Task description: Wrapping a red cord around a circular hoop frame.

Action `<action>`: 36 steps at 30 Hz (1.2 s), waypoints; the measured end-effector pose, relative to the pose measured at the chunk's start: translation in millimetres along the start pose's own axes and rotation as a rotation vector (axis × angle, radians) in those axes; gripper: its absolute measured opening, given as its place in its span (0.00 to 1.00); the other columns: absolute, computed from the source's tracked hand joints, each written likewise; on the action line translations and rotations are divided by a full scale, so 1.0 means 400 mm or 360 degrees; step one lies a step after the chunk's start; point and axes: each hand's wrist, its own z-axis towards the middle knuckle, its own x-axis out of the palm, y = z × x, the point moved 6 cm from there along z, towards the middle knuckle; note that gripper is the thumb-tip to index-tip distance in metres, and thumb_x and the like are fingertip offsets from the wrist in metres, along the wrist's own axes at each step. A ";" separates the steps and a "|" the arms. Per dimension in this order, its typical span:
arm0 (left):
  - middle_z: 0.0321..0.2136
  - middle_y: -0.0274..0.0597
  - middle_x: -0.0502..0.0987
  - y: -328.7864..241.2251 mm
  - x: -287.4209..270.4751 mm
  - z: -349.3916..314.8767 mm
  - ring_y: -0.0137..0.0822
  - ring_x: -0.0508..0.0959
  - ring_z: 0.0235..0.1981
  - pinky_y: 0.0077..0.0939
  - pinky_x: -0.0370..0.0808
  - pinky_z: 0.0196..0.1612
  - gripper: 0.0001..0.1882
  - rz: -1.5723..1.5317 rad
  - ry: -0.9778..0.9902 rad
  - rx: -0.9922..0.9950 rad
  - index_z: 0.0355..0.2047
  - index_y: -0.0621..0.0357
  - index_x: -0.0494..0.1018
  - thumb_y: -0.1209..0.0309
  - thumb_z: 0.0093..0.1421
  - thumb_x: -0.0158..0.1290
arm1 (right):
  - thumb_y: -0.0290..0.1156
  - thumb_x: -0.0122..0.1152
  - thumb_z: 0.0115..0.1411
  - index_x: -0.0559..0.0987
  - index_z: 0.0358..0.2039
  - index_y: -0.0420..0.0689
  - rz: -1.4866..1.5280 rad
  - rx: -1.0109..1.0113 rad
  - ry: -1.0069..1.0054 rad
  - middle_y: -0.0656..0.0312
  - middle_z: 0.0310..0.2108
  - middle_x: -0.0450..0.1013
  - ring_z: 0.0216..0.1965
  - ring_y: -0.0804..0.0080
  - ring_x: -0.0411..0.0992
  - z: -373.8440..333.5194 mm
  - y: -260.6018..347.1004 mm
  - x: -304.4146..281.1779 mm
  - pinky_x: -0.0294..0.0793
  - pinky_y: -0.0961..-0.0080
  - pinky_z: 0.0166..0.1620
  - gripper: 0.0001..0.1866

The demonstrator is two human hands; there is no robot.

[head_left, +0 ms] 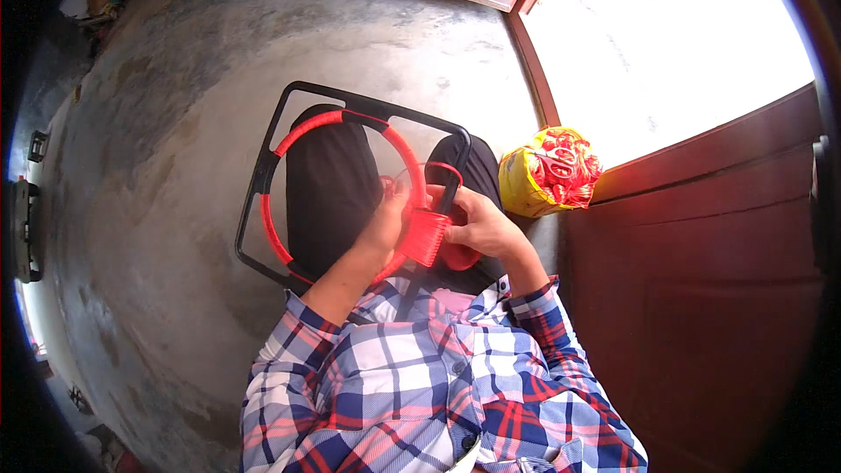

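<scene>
A black square frame [250, 210] rests tilted across my lap. Inside it is a round ring [302, 129], wrapped mostly in red cord with bare black gaps. My left hand [385, 221] reaches through the ring, its fingers curled at the ring's right side and partly hidden behind it. My right hand [484, 226] is closed beside the frame's right bar, fingers bent on red cord. A thin red cord loop [448, 167] arches above both hands. Between them lies a flat band of red strands [425, 237]. Below my right hand hangs a red bundle [459, 256], partly covered.
A yellow bag [521, 184] filled with shiny red material [568, 166] stands right of my knee, next to a brown door panel [692, 298]. A bright doorway opens at upper right. Grey concrete floor [166, 210] spreads left, with items along its far edge.
</scene>
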 end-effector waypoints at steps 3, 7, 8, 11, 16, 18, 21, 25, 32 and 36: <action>0.37 0.41 0.77 0.009 -0.031 0.013 0.33 0.78 0.36 0.29 0.76 0.42 0.20 -0.0007 0.0039 0.0146 0.45 0.56 0.70 0.54 0.70 0.35 | 0.18 0.60 0.54 0.69 0.55 0.34 0.1234 0.0449 0.0024 0.60 0.48 0.71 0.53 0.73 0.67 -0.022 -0.043 0.015 0.66 0.74 0.57 0.26; 0.37 0.46 0.76 -0.030 -0.114 0.010 0.36 0.77 0.36 0.27 0.74 0.41 0.13 0.0803 -0.0519 0.0895 0.41 0.59 0.70 0.65 0.69 0.40 | 0.21 0.60 0.56 0.77 0.45 0.34 0.1135 0.0459 -0.0763 0.62 0.37 0.75 0.30 0.79 0.74 -0.036 -0.055 -0.045 0.74 0.82 0.35 0.15; 0.37 0.46 0.76 -0.044 -0.083 -0.010 0.36 0.77 0.36 0.27 0.74 0.41 0.13 0.0802 -0.0510 0.0878 0.41 0.59 0.70 0.65 0.69 0.40 | 0.21 0.60 0.56 0.77 0.45 0.34 0.1131 0.0475 -0.0773 0.62 0.37 0.75 0.30 0.79 0.74 -0.038 -0.045 -0.049 0.74 0.82 0.35 0.15; 0.30 0.50 0.71 -0.147 0.062 -0.141 0.52 0.74 0.32 0.39 0.71 0.38 0.09 0.1765 -0.0639 0.1708 0.40 0.59 0.71 0.70 0.63 0.47 | 0.24 0.65 0.50 0.76 0.48 0.42 0.0052 0.0151 -0.0581 0.55 0.38 0.74 0.24 0.73 0.72 0.000 0.073 -0.045 0.72 0.79 0.29 0.22; 0.28 0.48 0.71 -0.143 0.131 -0.186 0.50 0.73 0.29 0.37 0.71 0.33 0.09 0.1789 -0.0117 0.1946 0.39 0.61 0.71 0.69 0.64 0.45 | 0.24 0.69 0.44 0.77 0.47 0.50 0.0046 -0.0083 -0.0317 0.56 0.52 0.67 0.41 0.62 0.75 0.022 0.088 0.016 0.75 0.73 0.43 0.26; 0.27 0.48 0.71 -0.138 0.090 -0.166 0.45 0.73 0.25 0.33 0.69 0.31 0.10 0.1306 -0.0237 0.1783 0.40 0.61 0.71 0.70 0.65 0.42 | 0.25 0.70 0.43 0.80 0.42 0.47 0.0395 -0.0115 -0.0331 0.56 0.52 0.66 0.49 0.63 0.71 0.015 0.075 0.003 0.71 0.72 0.50 0.21; 0.21 0.36 0.68 -0.123 0.049 -0.142 0.27 0.66 0.22 0.22 0.63 0.28 0.08 0.0885 -0.0131 0.1226 0.36 0.60 0.70 0.71 0.66 0.42 | 0.27 0.71 0.45 0.81 0.35 0.42 0.0821 0.0123 -0.0416 0.57 0.54 0.64 0.55 0.66 0.65 -0.040 0.013 -0.049 0.63 0.70 0.57 0.15; 0.16 0.26 0.62 -0.103 0.043 -0.106 0.17 0.56 0.16 0.13 0.54 0.20 0.08 0.0753 0.0002 0.1087 0.30 0.58 0.70 0.71 0.65 0.44 | 0.32 0.63 0.53 0.77 0.42 0.41 0.1561 0.0210 -0.0711 0.56 0.52 0.67 0.54 0.65 0.66 -0.086 -0.023 -0.090 0.65 0.63 0.57 0.16; 0.22 0.31 0.67 -0.075 0.007 -0.055 0.20 0.62 0.16 0.13 0.59 0.20 0.12 0.0157 0.0032 0.0572 0.42 0.58 0.68 0.63 0.67 0.42 | 0.43 0.44 0.66 0.72 0.40 0.43 0.2541 -0.0511 -0.0671 0.60 0.29 0.70 0.29 0.72 0.70 -0.199 -0.117 -0.334 0.74 0.66 0.40 0.16; 0.31 0.36 0.74 -0.063 0.030 -0.052 0.24 0.72 0.27 0.17 0.69 0.31 0.20 0.0139 -0.0102 0.0262 0.47 0.56 0.68 0.55 0.68 0.39 | 0.40 0.47 0.66 0.73 0.42 0.41 0.2177 0.0076 -0.0897 0.69 0.18 0.63 0.17 0.81 0.61 -0.185 -0.140 -0.263 0.67 0.79 0.25 0.15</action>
